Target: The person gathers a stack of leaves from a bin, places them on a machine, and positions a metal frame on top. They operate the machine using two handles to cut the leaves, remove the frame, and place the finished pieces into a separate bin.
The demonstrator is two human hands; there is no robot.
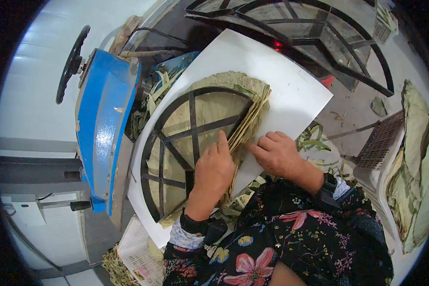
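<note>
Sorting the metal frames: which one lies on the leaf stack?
The round black frame under the left hand, on the white board; the others sit farther back.

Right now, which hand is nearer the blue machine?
Left. The left hand rests on the round metal frame over the leaf stack, toward the blue machine. The right hand presses the stack's far edge.

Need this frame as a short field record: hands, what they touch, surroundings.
left hand: rests on the metal frame, fingers at the edge of the leaf stack
right hand: on the white board, fingertips against the leaf stack edge
frame: dark half-round, lying on top of the leaves
left of board: blue machine with a black handwheel
right: crate with more leaves
</note>
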